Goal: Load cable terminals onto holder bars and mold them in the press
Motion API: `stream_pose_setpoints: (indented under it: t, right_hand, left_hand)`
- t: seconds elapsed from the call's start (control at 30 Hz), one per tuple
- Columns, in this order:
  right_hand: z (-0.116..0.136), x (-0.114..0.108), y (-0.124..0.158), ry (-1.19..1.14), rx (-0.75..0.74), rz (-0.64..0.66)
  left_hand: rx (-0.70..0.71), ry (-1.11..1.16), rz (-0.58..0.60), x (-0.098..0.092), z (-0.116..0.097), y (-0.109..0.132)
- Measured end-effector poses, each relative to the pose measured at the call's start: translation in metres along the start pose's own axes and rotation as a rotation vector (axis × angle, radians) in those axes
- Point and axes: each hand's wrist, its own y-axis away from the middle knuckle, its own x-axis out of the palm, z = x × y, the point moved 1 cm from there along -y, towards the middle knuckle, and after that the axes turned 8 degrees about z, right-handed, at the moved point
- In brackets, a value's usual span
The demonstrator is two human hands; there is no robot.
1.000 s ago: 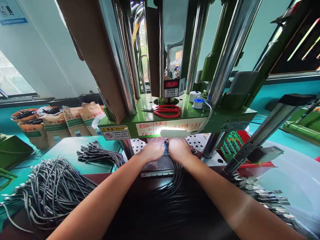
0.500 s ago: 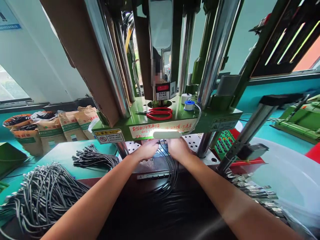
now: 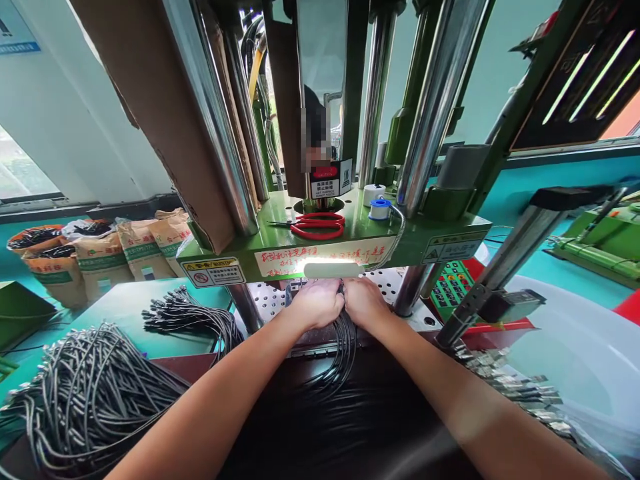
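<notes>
Below the green press plate point(image 3: 400, 250), my left hand point(image 3: 320, 303) and my right hand point(image 3: 365, 301) are side by side, nearly touching. Both have curled fingers at the upper end of a bunch of thin black cables point(image 3: 344, 347), which hangs down between them over the front edge of the press bed. My left hand is closed round the cables. The fingertips of my right hand press in beside them, and what they pinch is hidden. A white lamp bar point(image 3: 333, 270) shines just above both hands.
Red-handled scissors point(image 3: 319, 225) and a blue-and-white spool point(image 3: 380, 209) rest on the press plate. Large cable bundles point(image 3: 95, 400) lie at the left. Metal-ended cables point(image 3: 530, 393) are at the right, by a white tub point(image 3: 590, 333). Steel columns point(image 3: 243, 307) stand on either side.
My left hand has moved right, in beside my right hand, and closed on the cables. The cable tops are now gathered between the hands. The view has shifted slightly.
</notes>
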Motion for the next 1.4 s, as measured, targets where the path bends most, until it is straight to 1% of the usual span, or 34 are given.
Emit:
stream_pose_setpoints:
  t: [0.27,0.4,0.47,0.57,0.67,0.77,0.9,1.13,1.27,1.4]
  right_hand:
    - [-0.003,-0.003,-0.007,-0.027,-0.081,0.034]
    - [-0.007,-0.007,-0.010,-0.026,-0.102,0.008]
    - [-0.008,-0.011,-0.010,-0.020,-0.093,-0.015]
    - [-0.006,-0.013,-0.005,-0.023,-0.066,-0.075]
    - [0.002,-0.009,0.004,-0.039,-0.104,-0.104]
    - [0.011,-0.001,0.010,-0.046,-0.164,-0.085]
    - [0.015,0.006,0.009,-0.046,-0.174,-0.074]
    - [0.010,0.011,-0.001,-0.044,-0.146,-0.054]
    - [0.009,0.011,-0.006,-0.035,-0.147,-0.039]
    - [0.008,0.012,-0.010,-0.030,-0.144,-0.018]
  left_hand:
    - [-0.033,0.029,0.032,0.006,0.004,-0.007]
    - [-0.037,0.026,0.048,-0.001,0.003,-0.007]
    - [-0.053,0.015,0.046,-0.006,0.005,-0.002]
    - [-0.121,-0.013,-0.003,-0.010,0.011,0.015]
    - [-0.180,-0.030,-0.033,-0.003,0.019,0.031]
    - [-0.215,-0.030,-0.014,0.007,0.023,0.037]
    - [-0.235,-0.033,-0.013,0.012,0.021,0.033]
    - [-0.236,-0.004,-0.009,0.008,0.023,0.024]
    - [-0.289,0.009,-0.011,0.008,0.019,0.022]
    - [-0.364,0.031,0.002,0.013,0.016,0.013]
